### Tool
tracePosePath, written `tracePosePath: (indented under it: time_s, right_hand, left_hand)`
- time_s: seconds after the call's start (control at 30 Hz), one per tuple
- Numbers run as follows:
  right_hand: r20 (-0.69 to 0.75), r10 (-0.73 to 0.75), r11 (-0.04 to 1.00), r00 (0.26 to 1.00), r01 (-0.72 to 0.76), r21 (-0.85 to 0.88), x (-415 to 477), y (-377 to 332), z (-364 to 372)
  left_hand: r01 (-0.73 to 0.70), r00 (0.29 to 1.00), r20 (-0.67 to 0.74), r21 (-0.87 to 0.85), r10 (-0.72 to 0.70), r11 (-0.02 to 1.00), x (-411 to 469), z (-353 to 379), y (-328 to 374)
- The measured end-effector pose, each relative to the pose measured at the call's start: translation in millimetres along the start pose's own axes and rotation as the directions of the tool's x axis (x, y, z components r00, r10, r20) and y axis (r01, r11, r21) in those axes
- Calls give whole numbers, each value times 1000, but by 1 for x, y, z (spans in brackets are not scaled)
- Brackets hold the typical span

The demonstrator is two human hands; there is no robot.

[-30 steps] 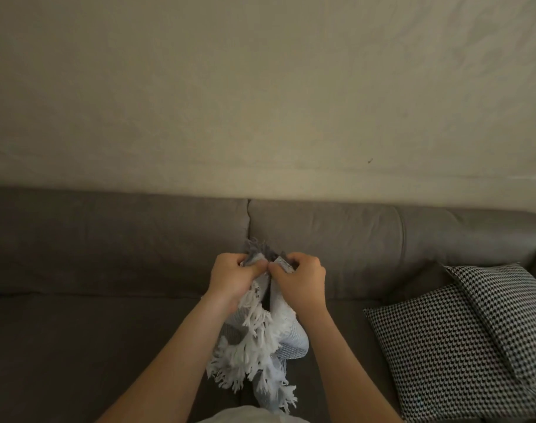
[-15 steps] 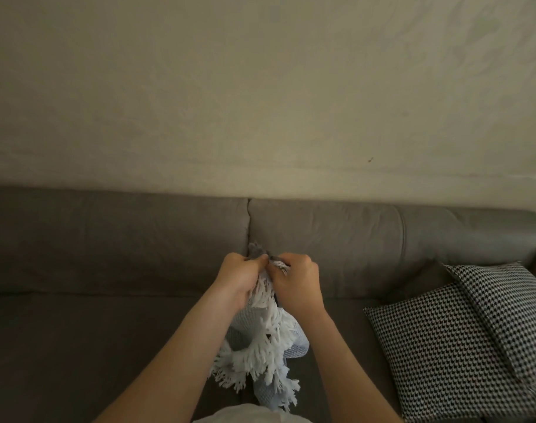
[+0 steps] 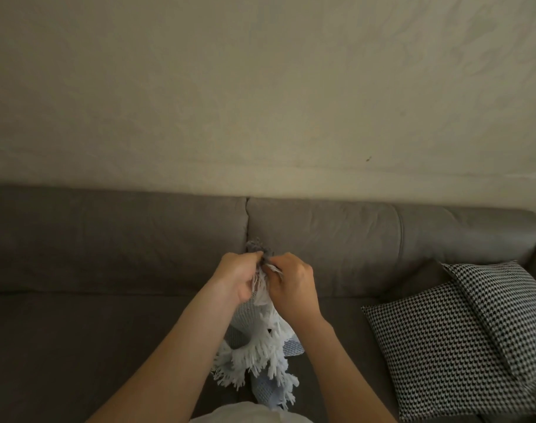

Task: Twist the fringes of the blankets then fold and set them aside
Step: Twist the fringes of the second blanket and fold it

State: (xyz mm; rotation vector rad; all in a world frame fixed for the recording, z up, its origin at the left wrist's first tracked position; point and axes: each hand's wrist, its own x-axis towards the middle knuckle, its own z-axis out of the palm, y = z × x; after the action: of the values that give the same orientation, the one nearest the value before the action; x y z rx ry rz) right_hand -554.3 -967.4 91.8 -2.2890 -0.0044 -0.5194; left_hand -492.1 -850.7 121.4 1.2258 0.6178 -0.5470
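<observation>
A pale blue-white woven blanket (image 3: pixel 260 340) with a white fringe (image 3: pixel 254 361) hangs bunched between my forearms above the grey sofa seat. My left hand (image 3: pixel 237 276) and my right hand (image 3: pixel 292 285) are close together at chest height, fingers curled, each pinching strands at the blanket's top edge. A small grey tuft of fringe (image 3: pixel 256 247) sticks up above my fingertips. The blanket's lower part drops out of sight at the bottom of the view.
A grey sofa (image 3: pixel 107 331) fills the lower half, its back cushions against a beige wall (image 3: pixel 260 87). Two black-and-white houndstooth pillows (image 3: pixel 437 352) lean in the right corner of the seat.
My hands have drawn slightly closer together and the strands between the fingertips have been worked. The hanging fringe has shifted a little. The sofa and pillows are unchanged.
</observation>
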Motion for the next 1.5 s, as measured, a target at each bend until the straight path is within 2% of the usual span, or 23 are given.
tracePosePath:
  time_s: [0.07, 0.13, 0.27, 0.47, 0.57, 0.63, 0.7, 0.73, 0.77, 0.8, 0.83, 0.87, 0.93, 1.0, 1.07, 1.2, 1.27, 1.3, 1.37, 1.4, 1.47, 1.5]
  right_hand:
    - [8, -3, 1000, 1000, 3, 15, 1, -4, -3]
    - [50, 50, 996, 997, -54, 69, 2, -9, -8]
    - [206, 272, 926, 940, -314, 211, 3, -18, -21]
    - [105, 526, 764, 844, -523, 378, 5, -9, -23]
    - [105, 598, 694, 795, -578, 428, 5, -3, -26]
    - [138, 582, 688, 801, -576, 441, 6, -4, -29]
    - [158, 557, 691, 815, -561, 456, 9, -11, -33]
    - [174, 544, 684, 821, -554, 475, 12, -12, -34]
    - [190, 526, 671, 829, -542, 507, 16, -14, -38]
    - [209, 506, 651, 837, -529, 545, 19, -15, -42]
    - [228, 472, 630, 852, -507, 589, 24, -17, -49]
    - [245, 430, 610, 869, -480, 631, 29, -20, -56]
    - [259, 337, 594, 905, -418, 687, 40, -26, -69]
    - [243, 250, 609, 937, -347, 713, 51, -35, -84]
    - [224, 190, 571, 956, -293, 767, 64, -41, -95]
    - [160, 98, 463, 982, -187, 866, 89, -56, -121]
    - [79, 122, 468, 989, -128, 874, 100, -65, -138]
    - [18, 159, 481, 987, -93, 872, 104, -68, -146]
    - [-102, 301, 490, 948, -62, 870, 108, -75, -159]
    - [-165, 388, 503, 907, -58, 862, 109, -75, -162]
    - [-289, 499, 591, 817, -77, 803, 108, -75, -160]
    - [-328, 487, 644, 809, -78, 761, 108, -75, -157]
  left_hand:
    - [34, 999, -1, -23, -34, 999, 1, 0, 1]
    - [69, 997, 24, -16, -69, 997, 0, 1, 0]
    - [83, 996, 38, 16, -84, 996, -1, 1, -5]
    - [102, 961, 265, -83, -76, 991, -25, 4, 0]
    - [33, 936, 346, 83, -60, 996, -33, -1, 1]
    - [-74, 962, 273, 270, -3, 960, -34, -4, 1]
    - [-195, 977, 169, 435, 133, 879, -28, -8, 0]
    - [-310, 951, 181, 511, 252, 802, -26, -11, 0]
    - [-450, 893, 282, 567, 350, 691, -22, -14, 3]
    - [-573, 819, 430, 582, 379, 577, -19, -16, 5]
    - [-651, 756, 561, 588, 338, 481, -22, -15, 9]
    - [-676, 728, 635, 601, 258, 427, -24, -14, 13]
    - [-686, 715, 684, 644, 145, 338, -24, -11, 20]
    - [-690, 721, 683, 692, 118, 212, -19, -3, 28]
    - [-668, 744, 662, 732, 96, 130, -16, 5, 39]
    - [-682, 731, 677, 729, 85, 56, -11, 14, 55]
    - [-706, 707, 686, 696, 171, 131, -13, 18, 60]
    - [-708, 705, 660, 673, 259, 214, -16, 19, 63]
    - [-706, 704, 524, 588, 480, 395, -19, 19, 71]
    - [-726, 674, 444, 546, 590, 418, -19, 20, 77]
    - [-791, 524, 350, 537, 777, 292, -23, 20, 93]
    - [-794, 453, 308, 567, 837, 221, -27, 20, 102]
